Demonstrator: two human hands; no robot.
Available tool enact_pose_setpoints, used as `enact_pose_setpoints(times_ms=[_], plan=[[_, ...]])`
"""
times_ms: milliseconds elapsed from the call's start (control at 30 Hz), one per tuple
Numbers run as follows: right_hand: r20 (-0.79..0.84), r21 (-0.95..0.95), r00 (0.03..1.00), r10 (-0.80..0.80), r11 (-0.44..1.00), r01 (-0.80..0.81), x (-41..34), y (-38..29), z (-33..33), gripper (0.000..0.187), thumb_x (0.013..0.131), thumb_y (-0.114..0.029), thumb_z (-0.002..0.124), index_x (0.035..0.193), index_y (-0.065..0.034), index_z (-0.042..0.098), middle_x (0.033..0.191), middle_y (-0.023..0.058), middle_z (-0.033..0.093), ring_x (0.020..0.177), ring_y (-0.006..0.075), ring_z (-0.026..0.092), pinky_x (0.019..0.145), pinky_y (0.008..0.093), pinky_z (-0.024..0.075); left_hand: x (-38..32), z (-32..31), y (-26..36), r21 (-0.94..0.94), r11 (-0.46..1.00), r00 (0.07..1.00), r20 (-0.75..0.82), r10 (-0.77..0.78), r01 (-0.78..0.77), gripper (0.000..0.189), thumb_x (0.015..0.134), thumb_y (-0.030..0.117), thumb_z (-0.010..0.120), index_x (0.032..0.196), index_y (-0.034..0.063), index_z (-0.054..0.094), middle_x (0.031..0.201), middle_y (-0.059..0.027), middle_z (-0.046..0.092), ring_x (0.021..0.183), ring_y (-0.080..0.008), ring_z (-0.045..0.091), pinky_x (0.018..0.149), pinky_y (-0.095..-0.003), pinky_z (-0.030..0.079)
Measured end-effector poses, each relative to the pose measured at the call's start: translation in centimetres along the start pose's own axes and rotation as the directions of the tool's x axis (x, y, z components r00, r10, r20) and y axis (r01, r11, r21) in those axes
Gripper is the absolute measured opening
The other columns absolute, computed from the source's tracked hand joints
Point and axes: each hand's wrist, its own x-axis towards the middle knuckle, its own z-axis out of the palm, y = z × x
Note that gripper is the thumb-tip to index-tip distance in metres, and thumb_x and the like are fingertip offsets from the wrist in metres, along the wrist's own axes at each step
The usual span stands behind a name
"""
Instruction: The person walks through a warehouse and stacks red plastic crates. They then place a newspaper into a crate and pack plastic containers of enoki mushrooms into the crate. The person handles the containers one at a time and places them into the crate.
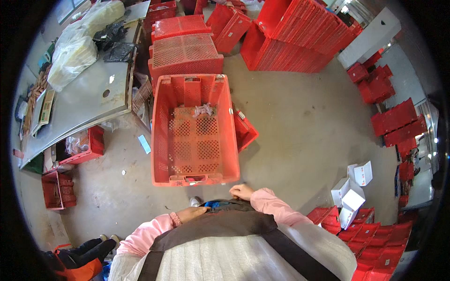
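At my waist, my left hand [192, 213] lies at the edge of a dark apron [225, 223], its fingertips beside a blue item [215, 204] that shows in a gap in the cloth. On the other side my right hand [242, 192] has curled fingers, close to the apron's top edge. Whether either hand grips the cloth is not clear. In front of me stands a large red plastic crate [194, 154] with a perforated floor. Inside it, towards the far end, lies a crumpled clear plastic bag [203, 110].
A metal table [95, 102] bearing plastic bags [75, 52] stands at left. Red crates are stacked behind [186, 51], far right [291, 52] and near right [376, 242]. White cartons [351, 196] sit at right. A person's legs [91, 249] show at lower left.
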Motion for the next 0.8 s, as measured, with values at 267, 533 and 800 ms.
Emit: enact_pose_setpoints(times_ms=[267,533,800], plan=[[0.147,0.239,0.988,0.042,0.968,-0.077,2.1,4.1,-10.4,0.024,0.084,-0.023,0.054,0.096,-0.0032,0.058,0.078,0.0029,0.058,0.065,0.0095,0.053,0.056,0.0223,0.0431,11.6,4.1,4.4,0.000,1.000,0.951,-0.308,-0.007,0.007,0.043,0.090,0.036,0.044,0.113,0.0002,0.052,0.103,-0.0110,0.059,0.095,-0.0151,0.053,0.083,-0.0264,0.042],[-0.140,0.581,0.780,0.609,0.689,-0.434,-0.8,24.9,-27.1,0.020,0.082,-0.015,0.051,0.098,-0.0045,0.055,0.073,0.0081,0.058,0.056,0.0176,0.055,0.046,0.0297,0.0429,15.9,2.4,2.4,-0.612,0.722,0.394,-0.781,-0.485,-0.323,0.031,0.079,0.032,0.057,0.087,0.0025,0.052,0.081,-0.0120,0.056,0.076,-0.0260,0.059,0.061,-0.0406,0.051],[-0.204,0.488,0.776,0.597,0.749,-0.448,-1.0,23.1,-33.6,0.015,0.084,-0.016,0.049,0.093,-0.0063,0.057,0.075,0.0078,0.060,0.059,0.0150,0.056,0.048,0.0282,0.0440,17.4,-0.6,-5.6,-0.552,0.494,0.123,-0.741,-0.661,-0.671,0.025,0.076,0.036,0.062,0.086,0.0151,0.052,0.074,-0.0024,0.040,0.073,-0.0195,0.046,0.078,-0.0563,0.035]])
